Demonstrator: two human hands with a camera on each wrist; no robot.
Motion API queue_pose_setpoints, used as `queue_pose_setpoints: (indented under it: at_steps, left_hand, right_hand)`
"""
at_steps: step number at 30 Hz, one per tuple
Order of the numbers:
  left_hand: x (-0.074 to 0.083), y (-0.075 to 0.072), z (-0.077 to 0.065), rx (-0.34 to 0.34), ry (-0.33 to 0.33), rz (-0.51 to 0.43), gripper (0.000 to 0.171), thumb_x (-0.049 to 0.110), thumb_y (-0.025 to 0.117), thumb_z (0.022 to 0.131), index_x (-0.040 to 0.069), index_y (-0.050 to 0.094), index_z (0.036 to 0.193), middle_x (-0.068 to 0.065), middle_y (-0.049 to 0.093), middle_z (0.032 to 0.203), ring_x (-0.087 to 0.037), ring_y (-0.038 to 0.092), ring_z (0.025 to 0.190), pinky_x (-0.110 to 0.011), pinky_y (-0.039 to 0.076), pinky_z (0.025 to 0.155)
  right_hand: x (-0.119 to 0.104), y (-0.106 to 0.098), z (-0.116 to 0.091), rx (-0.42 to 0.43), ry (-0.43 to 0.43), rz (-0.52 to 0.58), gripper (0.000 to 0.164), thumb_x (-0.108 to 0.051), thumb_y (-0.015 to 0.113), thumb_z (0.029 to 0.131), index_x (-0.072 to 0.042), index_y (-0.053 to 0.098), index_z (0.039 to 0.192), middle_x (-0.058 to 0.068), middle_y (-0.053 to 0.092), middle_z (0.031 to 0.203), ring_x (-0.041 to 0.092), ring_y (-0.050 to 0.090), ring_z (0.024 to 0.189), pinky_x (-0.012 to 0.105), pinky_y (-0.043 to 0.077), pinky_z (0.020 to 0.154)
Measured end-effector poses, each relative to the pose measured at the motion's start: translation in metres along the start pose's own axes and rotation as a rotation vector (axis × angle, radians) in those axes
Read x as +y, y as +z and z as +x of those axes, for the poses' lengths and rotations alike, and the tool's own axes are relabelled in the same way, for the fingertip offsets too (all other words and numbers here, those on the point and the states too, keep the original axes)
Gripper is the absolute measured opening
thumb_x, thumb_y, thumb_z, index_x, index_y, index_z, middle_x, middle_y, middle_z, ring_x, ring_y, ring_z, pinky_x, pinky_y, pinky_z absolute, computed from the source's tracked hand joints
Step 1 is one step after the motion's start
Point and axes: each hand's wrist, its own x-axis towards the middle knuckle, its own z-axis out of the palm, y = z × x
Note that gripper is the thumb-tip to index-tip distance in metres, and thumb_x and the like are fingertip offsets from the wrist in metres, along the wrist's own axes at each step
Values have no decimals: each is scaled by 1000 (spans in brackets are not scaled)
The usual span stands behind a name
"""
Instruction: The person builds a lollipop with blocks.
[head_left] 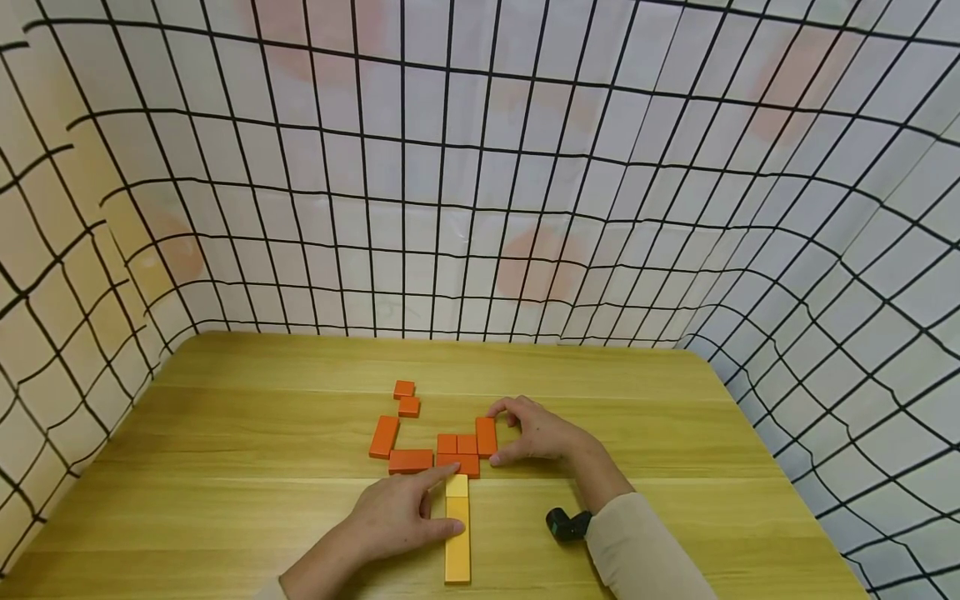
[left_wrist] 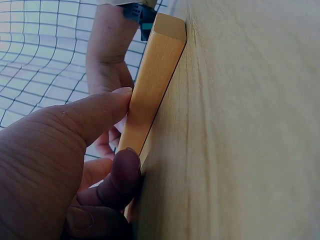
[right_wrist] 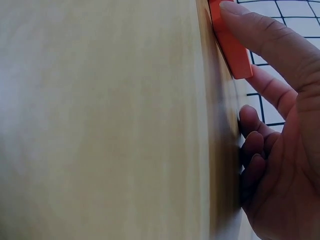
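In the head view my right hand (head_left: 543, 432) pinches an upright-lying orange block (head_left: 486, 437), index finger at its far end and thumb by its near end. The right wrist view shows my thumb pressed to that orange block (right_wrist: 234, 47), with the other fingers loosely bent. My left hand (head_left: 397, 512) reaches across with its index fingertip on a flat orange block (head_left: 468, 465). Its thumb rests on a long yellow block (head_left: 457, 554), also seen along the table in the left wrist view. A short pale yellow block (head_left: 457, 486) lies between these two. Two small orange blocks (head_left: 447, 443) adjoin the pinched one.
Further left lie an orange block (head_left: 410, 461), a tilted one (head_left: 384, 437) and two small orange squares (head_left: 408, 407). The wooden table (head_left: 247, 433) is bordered by a black wire grid (head_left: 465, 208). A black wrist camera (head_left: 566, 525) sits by the right sleeve.
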Motion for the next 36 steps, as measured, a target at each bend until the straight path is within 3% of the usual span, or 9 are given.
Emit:
queue_pose_setpoints:
  at_steps: [4, 10, 15, 25, 36]
  left_hand:
    - [0, 0, 0, -4, -5, -7, 78, 63, 74, 83, 30, 53, 150, 16, 53, 61, -2, 46, 54, -26, 35, 52]
    - [-1, 1, 0, -7, -12, -13, 78, 63, 74, 83, 30, 53, 150, 16, 53, 60, -3, 46, 53, -26, 35, 51]
    - [-1, 2, 2, -10, -11, -13, 78, 63, 74, 84, 30, 52, 151, 17, 54, 60, -3, 46, 52, -26, 35, 51]
    - [-2, 2, 2, -12, -14, -12, 78, 64, 74, 83, 31, 52, 150, 16, 54, 60, -3, 46, 53, -26, 35, 51]
    - [-1, 2, 1, -10, -14, -7, 79, 64, 74, 83, 31, 51, 151, 16, 54, 61, -3, 46, 53, -26, 35, 52]
  right_hand:
    - [0, 0, 0, 3, 4, 13, 63, -41, 89, 78, -30, 55, 131, 3, 51, 114, 20, 45, 104, 39, 42, 85]
    - [4, 3, 0, 21, 23, 133, 62, -41, 87, 81, -28, 55, 132, 6, 48, 113, 22, 44, 103, 39, 40, 84]
    - [9, 7, -2, 61, -23, 210, 56, -36, 81, 88, -21, 56, 135, 8, 49, 112, 21, 44, 95, 35, 40, 80]
    - [13, 16, -9, 152, -41, 193, 50, -38, 80, 88, -25, 59, 131, 5, 50, 111, 21, 41, 98, 38, 37, 82]
    - [12, 18, -8, 159, -55, 180, 48, -36, 81, 88, -23, 61, 129, 6, 51, 111, 21, 40, 100, 39, 35, 84]
